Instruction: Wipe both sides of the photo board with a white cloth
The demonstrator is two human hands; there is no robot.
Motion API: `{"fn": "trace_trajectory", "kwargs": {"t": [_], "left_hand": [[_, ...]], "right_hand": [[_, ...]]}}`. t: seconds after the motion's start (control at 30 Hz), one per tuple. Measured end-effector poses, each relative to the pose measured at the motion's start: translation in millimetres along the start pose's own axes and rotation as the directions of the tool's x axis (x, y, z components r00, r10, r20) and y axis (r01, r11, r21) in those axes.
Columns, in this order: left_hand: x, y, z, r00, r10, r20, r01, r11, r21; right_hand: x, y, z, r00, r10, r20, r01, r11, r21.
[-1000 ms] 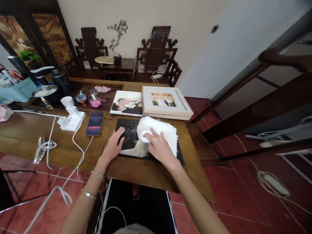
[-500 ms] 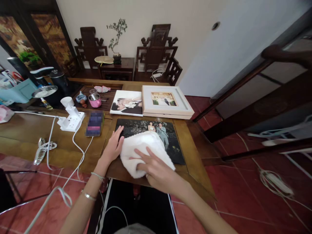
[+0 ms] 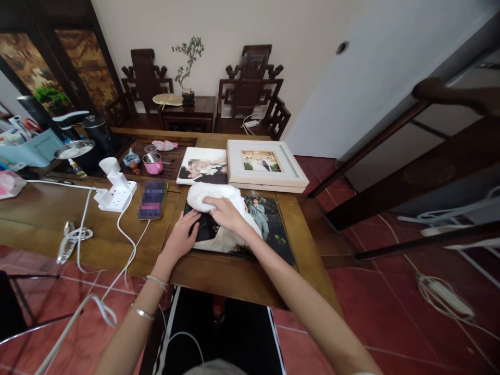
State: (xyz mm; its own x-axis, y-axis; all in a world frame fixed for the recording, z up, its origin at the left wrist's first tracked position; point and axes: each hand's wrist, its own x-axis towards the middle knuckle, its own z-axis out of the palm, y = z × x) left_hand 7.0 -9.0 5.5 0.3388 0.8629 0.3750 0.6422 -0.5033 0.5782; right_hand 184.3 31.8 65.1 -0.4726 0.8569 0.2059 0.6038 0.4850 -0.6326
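A dark photo panel (image 3: 278, 229) with a couple pictured on it lies flat on the wooden table's near side. My right hand (image 3: 223, 212) grips a white fluffy cloth (image 3: 222, 192) and presses it on the panel's upper left part, partly covering the picture. The cloth reaches close to the white photo album at the back. Flat against the panel's left edge rests my left hand (image 3: 183, 233), fingers stretched out and apart, holding nothing.
Behind the panel are a white-covered photo print (image 3: 203, 165) and a framed photo (image 3: 295, 166). To the left lie a phone (image 3: 152, 199), a white power strip (image 3: 117, 197) with cables and a silver hair clip (image 3: 68, 243). A pink cup (image 3: 153, 164) stands on the tea tray.
My right hand has moved the cloth away from me and slightly left, from the panel's near part to its far left, uncovering the lower picture. My left hand stays nearly in place.
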Motion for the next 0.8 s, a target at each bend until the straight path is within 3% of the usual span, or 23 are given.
{"fn": "trace_trajectory", "kwargs": {"t": [0.1,0.2,0.43,0.53,0.63,0.73,0.8], "left_hand": [[0.3,0.0,-0.3,1.0,-0.011,-0.01,0.011,1.0,0.005],[0.4,1.1,-0.9,1.0,-0.01,-0.008,0.01,1.0,-0.001],[1.4,2.9,-0.8,1.0,-0.003,-0.024,0.003,1.0,-0.013],[2.3,2.6,-0.3,0.999,-0.004,-0.032,0.003,1.0,-0.02],[2.8,2.7,-0.3,1.0,-0.008,-0.03,0.007,1.0,-0.027],[2.6,3.2,-0.9,1.0,-0.011,-0.026,0.011,1.0,-0.019],[2.5,3.4,-1.6,1.0,-0.015,-0.018,0.015,1.0,-0.013]], "right_hand": [[8.5,-5.1,8.9,1.0,-0.03,0.009,0.03,1.0,-0.005],[-5.9,2.6,5.5,1.0,-0.017,-0.009,0.017,1.0,-0.014],[-80.1,67.9,-47.9,0.983,0.119,-0.142,-0.133,0.987,-0.094],[-112.6,82.1,-62.4,0.978,0.149,-0.144,-0.171,0.974,-0.151],[-144.2,62.0,-57.0,0.985,0.149,-0.091,-0.164,0.968,-0.191],[-171.9,16.2,-40.4,0.991,0.13,0.009,-0.125,0.969,-0.212],[-184.0,-13.4,-31.1,0.987,0.07,0.146,-0.043,0.983,-0.177]]}}
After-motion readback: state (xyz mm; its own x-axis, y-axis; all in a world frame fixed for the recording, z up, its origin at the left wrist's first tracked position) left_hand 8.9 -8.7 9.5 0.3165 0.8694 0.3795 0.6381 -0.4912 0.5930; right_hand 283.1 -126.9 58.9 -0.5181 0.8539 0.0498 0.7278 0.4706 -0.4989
